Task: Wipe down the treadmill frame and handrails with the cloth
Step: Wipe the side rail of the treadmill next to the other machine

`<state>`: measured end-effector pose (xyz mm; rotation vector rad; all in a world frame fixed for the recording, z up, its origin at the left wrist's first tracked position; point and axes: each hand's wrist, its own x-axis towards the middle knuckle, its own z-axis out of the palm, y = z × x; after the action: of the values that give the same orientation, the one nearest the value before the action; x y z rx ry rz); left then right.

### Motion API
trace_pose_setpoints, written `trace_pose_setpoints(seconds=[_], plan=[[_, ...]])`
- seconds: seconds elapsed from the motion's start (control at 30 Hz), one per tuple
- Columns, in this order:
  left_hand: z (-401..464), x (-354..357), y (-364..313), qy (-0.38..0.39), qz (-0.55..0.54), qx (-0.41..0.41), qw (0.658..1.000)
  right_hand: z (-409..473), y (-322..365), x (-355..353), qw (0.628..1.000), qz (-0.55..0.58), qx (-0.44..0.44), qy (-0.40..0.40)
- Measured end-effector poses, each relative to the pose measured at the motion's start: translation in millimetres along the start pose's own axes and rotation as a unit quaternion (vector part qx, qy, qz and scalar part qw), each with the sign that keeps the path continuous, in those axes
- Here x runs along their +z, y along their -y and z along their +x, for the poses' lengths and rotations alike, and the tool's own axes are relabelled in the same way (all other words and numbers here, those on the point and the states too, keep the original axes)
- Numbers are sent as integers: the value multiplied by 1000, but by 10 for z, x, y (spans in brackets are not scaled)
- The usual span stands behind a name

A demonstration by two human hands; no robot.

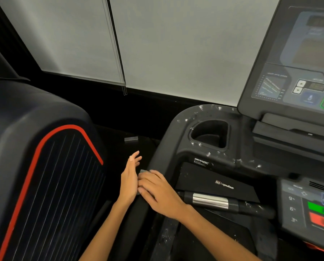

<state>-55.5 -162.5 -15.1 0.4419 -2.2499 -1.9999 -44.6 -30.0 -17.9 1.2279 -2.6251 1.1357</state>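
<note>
Treadmill frame (178,129), dark grey w/ white specks, fills the right half: 1 cup holder (210,133) sunk in its top, 1 console (296,59) w/ screen and buttons rising at upper right, 1 lower button panel (311,206) at the right edge w/ a green and a red pad. A second machine's black cover (37,166) w/ red trim fills the left. Behind, 2 pale wall panels (166,44) split by a thin vertical strip. 1 handrail (223,201) w/ a shiny metal sleeve runs across below the black "impulse" plate (213,183). Both forearms come up from the bottom edge, bare. 2 hands meet at the frame's left edge, touching each other. Right hand (157,193) lies palm down, wrist to the lower right, fingers straight and close together, pressing flat on the cloth (144,171) against the frame edge. Left hand (130,178) stands on edge beside it, palm facing right, fingers straight and slightly fanned, tips pointing up and away, holding nothing that shows. Cloth is pale grey-green, mostly hidden under the right fingers; only small bits peek out at the fingertips, so can't tell its full shape. 1 small grey block (131,138) on the dark floor between the 2 machines.
</note>
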Motion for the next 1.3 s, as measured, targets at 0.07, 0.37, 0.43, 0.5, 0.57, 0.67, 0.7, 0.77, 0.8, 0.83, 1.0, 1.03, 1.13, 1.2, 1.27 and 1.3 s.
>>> trace_pose_setpoints(seconds=[0.07, 0.37, 0.43, 0.5, 0.57, 0.67, 0.7, 0.77, 0.8, 0.83, 1.0, 1.03, 1.13, 1.2, 1.27, 1.3], plan=[[-78, -27, 46, 71, 43, 6, 997, -70, -46, -5, 999, -36, -10, 11], [-214, 17, -44, 121, 137, 69, 981, -348, -83, -131, 998, 35, 15, -59], [-191, 94, -94, 102, 172, 100, 975, -523, -129, -218, 988, 10, 48, -146], [-180, 182, -101, 89, 270, 137, 949, -751, -237, -271, 968, -16, 114, -225], [-172, 278, -60, 89, 372, 167, 909, -942, -365, -250, 947, -48, 187, -255], [-170, 385, -8, 77, 460, 169, 868, -1061, -491, -104, 939, -165, 224, -200], [-173, 401, -3, 69, 475, 171, 861, -1051, -506, -55, 936, -198, 224, -184], [-182, 407, 4, 61, 494, 179, 848, -960, -482, 10, 927, -223, 244, -175], [-187, 407, 10, 59, 506, 182, 841, -896, -458, 47, 924, -230, 253, -172], [-192, 407, 13, 57, 519, 184, 833, -826, -428, 100, 922, -234, 257, -168], [-206, 423, -3, 61, 567, 180, 801, -549, -233, 483, 915, -183, 299, -199], [-211, 424, -3, 64, 572, 179, 798, -545, -201, 543, 913, -171, 303, -212], [-223, 430, -3, 61, 580, 187, 791, -659, -176, 624, 926, -192, 270, -181], [-227, 428, -3, 63, 580, 186, 791, -765, -251, 595, 933, -248, 226, -132], [-221, 426, 0, 66, 584, 185, 787, -855, -362, 519, 935, -294, 176, -95], [-219, 424, -1, 67, 586, 186, 786, -894, -421, 472, 933, -320, 149, -77]])
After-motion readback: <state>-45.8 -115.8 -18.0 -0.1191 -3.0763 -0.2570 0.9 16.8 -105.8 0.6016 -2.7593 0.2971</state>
